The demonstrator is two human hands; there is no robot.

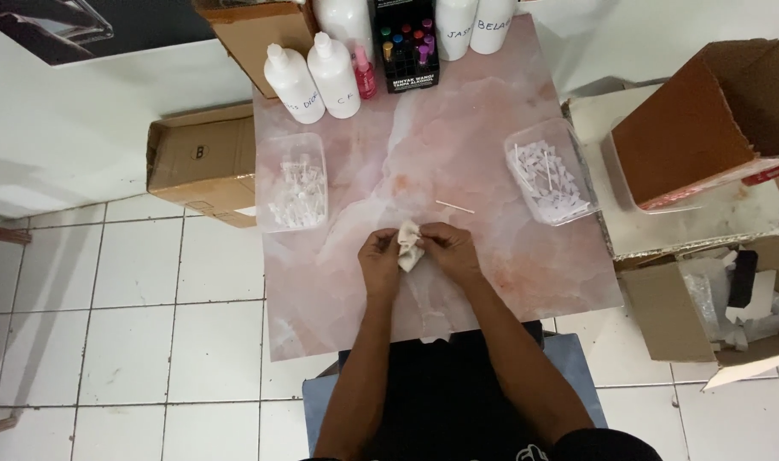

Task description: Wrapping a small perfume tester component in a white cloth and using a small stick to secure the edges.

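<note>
Both forearms reach from the near edge over a pink marbled table. Left hand and right hand pinch a small white pouch between them, fingers closed on it, near the table's middle. Clear tubs sit left and right; a thin white stick lies just beyond.

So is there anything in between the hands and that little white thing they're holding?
No, nothing visible. The left hand and the right hand both pinch the small white piece directly, above the pink marble table. The thin white stick lies apart, further up the table.
</note>
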